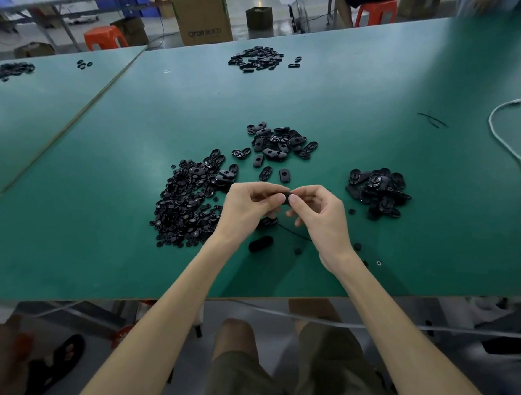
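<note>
My left hand (247, 207) and right hand (319, 214) pinch one black piece (287, 196) in their fingers (269, 193). The right heap (376, 192) looks assembled, I judge; much loose stock (183, 209) waits left.

Green worktables (338, 99) fill the room — 2 orange stools (105, 38) and cardboard boxes (202, 16) on grey floor (284, 23).

Two hands, left hand (247, 209) and right hand (319, 216), pinch one small black part (288, 195). Three heaps of black parts ring the grip: left heap (183, 209), heap beyond (280, 143), right heap (377, 192). Two more lie farther off: far heap (257, 58), far-left heap (10, 70).
</note>
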Motion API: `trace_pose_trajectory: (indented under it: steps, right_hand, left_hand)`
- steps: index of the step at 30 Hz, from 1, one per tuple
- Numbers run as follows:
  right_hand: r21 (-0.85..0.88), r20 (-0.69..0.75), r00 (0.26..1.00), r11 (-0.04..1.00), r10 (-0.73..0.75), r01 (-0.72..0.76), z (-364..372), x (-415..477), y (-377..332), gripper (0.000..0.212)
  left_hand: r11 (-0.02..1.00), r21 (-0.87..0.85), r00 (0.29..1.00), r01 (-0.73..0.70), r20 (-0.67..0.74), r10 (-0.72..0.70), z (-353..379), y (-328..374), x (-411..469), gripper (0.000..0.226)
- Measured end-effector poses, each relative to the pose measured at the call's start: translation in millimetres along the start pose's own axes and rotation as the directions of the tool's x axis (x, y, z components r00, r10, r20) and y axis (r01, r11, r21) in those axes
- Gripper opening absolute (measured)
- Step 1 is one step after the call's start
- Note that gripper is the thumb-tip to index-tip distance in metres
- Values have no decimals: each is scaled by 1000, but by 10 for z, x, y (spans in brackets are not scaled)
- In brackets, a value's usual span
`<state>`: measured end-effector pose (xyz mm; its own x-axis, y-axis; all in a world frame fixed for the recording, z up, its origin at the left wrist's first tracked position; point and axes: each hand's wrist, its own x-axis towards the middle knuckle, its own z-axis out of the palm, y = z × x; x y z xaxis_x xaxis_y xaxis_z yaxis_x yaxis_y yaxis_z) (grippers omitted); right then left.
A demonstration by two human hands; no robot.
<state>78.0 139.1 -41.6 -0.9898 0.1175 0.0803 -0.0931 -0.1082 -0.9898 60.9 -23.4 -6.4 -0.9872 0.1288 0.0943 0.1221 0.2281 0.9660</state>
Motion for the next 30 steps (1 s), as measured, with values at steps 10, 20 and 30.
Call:
trace_pose_trajectory:
  steps: [10, 20, 30]
  right_hand:
    - [6, 2, 1000, 1000, -10, 10, -27, -12, 13, 6]
    - [0, 4, 1000, 1000, -5, 5, -23, -22, -5, 11]
    - [21, -22, 1000, 1000, -6, 6, -36, -12, 6, 6]
  left_hand:
    - [997, -1, 995, 72, 71, -72, -36, 5, -13, 19]
    - [988, 96, 992, 124, -24, -122, 94, 84, -27, 22]
    - [989, -73, 989, 125, 91, -118, -26, 52, -44, 20]
